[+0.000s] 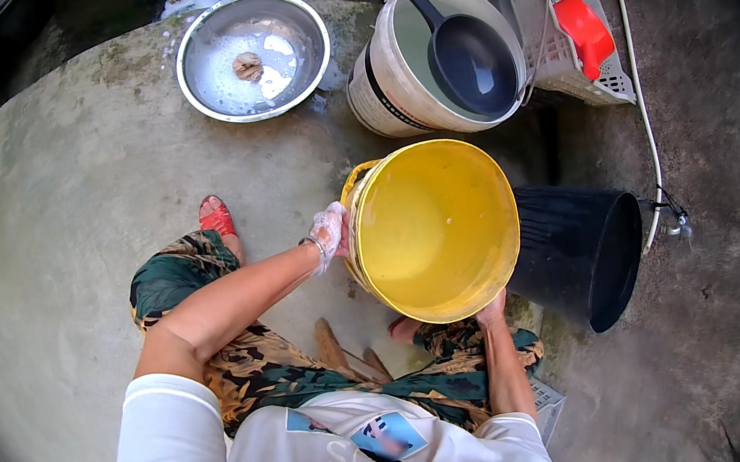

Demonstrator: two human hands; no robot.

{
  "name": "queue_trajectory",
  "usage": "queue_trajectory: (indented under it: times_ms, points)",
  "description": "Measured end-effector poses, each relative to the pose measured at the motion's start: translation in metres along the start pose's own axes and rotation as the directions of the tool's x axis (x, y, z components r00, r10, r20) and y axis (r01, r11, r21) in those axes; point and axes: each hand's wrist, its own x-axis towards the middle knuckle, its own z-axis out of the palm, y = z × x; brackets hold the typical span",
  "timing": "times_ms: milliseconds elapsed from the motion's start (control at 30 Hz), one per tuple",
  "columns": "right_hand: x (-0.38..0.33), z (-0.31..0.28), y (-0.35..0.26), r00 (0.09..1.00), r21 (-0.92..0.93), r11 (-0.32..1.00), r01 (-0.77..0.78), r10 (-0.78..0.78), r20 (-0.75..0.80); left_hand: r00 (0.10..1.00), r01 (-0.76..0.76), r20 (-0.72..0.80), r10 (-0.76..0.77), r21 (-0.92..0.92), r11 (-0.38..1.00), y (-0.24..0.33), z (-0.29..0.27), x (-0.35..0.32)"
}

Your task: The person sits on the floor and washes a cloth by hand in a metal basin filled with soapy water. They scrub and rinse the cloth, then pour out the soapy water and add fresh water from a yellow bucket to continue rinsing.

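Note:
I hold a yellow bucket between my two hands in front of my knees, its mouth facing up toward me. My left hand, wet with suds, grips its left side just below the yellow handle. Under the near right rim, my right hand supports the bucket; most of its fingers are hidden behind the wall. Inside, the bottom looks pale yellow, and I cannot tell whether it holds water. Just beyond it stands a white bucket of water, with a dark long-handled ladle lying across its mouth.
A steel basin at the far left holds suds and a small brownish lump. Right of the yellow bucket, a black bucket lies tilted. A white plastic crate carries a red scoop. A white hose runs down to a tap.

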Motion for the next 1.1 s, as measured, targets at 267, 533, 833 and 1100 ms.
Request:
queue_trajectory:
  times_ms: [267,533,833,1100]
  points:
    - [-0.034,0.065,0.024,0.995,-0.045,0.994,0.104,-0.104,-0.001,0.998,-0.055,0.008,0.055,0.027,0.998,0.032,-0.031,-0.041]
    - [-0.026,0.136,0.032,0.983,-0.076,0.987,0.14,-0.129,0.131,0.987,-0.138,-0.081,0.137,-0.006,0.99,0.052,-0.102,-0.03]
    - [-0.029,0.243,0.006,0.97,-0.129,0.986,0.102,-0.07,0.231,0.963,-0.233,-0.188,0.194,-0.217,0.948,0.1,-0.151,-0.044]
    - [-0.02,0.285,-0.015,0.972,-0.145,0.985,0.091,-0.057,0.227,0.961,-0.246,-0.191,0.198,-0.272,0.93,0.124,-0.153,-0.047]
